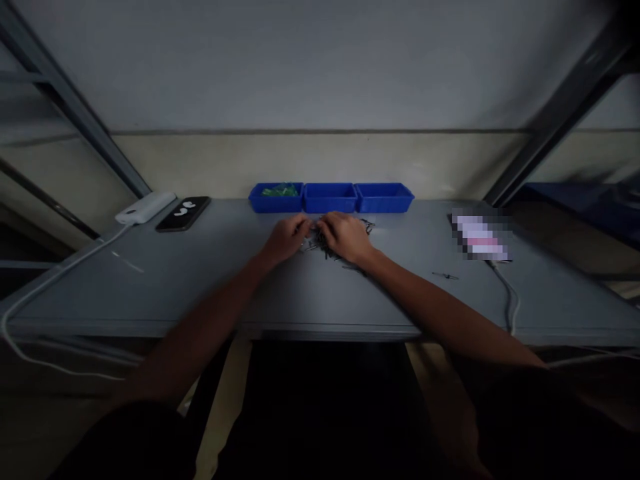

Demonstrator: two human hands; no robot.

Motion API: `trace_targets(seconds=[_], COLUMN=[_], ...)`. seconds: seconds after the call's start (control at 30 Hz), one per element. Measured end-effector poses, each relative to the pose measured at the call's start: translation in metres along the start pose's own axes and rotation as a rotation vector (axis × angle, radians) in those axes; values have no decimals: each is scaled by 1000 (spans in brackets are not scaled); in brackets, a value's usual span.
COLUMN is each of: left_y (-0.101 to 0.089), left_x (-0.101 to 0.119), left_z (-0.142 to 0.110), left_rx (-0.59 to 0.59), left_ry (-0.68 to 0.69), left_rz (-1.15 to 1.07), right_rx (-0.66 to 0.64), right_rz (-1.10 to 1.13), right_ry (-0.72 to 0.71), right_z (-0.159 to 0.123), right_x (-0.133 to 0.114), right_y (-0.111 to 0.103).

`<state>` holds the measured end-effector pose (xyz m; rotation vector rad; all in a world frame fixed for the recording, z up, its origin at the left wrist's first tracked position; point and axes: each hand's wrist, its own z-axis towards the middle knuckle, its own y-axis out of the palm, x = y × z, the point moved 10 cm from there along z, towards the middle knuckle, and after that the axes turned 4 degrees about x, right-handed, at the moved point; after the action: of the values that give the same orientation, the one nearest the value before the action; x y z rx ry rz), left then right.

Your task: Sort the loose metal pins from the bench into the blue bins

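Note:
A loose pile of small, thin, dark metal pieces (pixel 327 252) lies on the grey table; their exact kind is too small to make out. At the pile's left edge is my left hand (pixel 287 238), its fingers curled and pinched together. My right hand (pixel 349 235) rests over the pile and covers much of it, with its fingers bent inward and closed. The fingertips of both hands nearly meet. Whatever they pinch is hidden or too small to name.
Behind the hands stand three blue bins: the left bin (pixel 255 200) holds green plastic material, beside a middle bin (pixel 330 199) and a right bin (pixel 384 199). A dark phone (pixel 173 221) with white earbuds, a white power bank (pixel 145 208), a cabled phone (pixel 480 239) and a thin metal piece (pixel 445 275) lie around.

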<state>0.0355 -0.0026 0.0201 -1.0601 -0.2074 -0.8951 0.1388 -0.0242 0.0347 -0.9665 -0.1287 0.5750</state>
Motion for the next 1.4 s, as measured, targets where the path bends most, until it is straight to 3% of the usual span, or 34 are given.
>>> trace_targets(seconds=[0.27, 0.53, 0.9, 1.13, 1.4], left_y=[-9, 2, 1, 8, 8], left_x=[6, 4, -10, -6, -11], left_z=[1, -5, -9, -12, -22], left_rx=[41, -72, 8, -80, -100], left_ry=[65, 2, -34, -65, -187], left_rz=[-4, -29, -91, -104, -159], right_rx=[40, 47, 64, 41, 107], right_rz=[107, 205, 314, 327, 357], right_ry=[-41, -104, 43, -73, 54], right_z=[-2, -5, -4, -6, -3], right_x=[-3, -4, 8, -4, 19], right_y=[0, -4, -1, -3, -9])
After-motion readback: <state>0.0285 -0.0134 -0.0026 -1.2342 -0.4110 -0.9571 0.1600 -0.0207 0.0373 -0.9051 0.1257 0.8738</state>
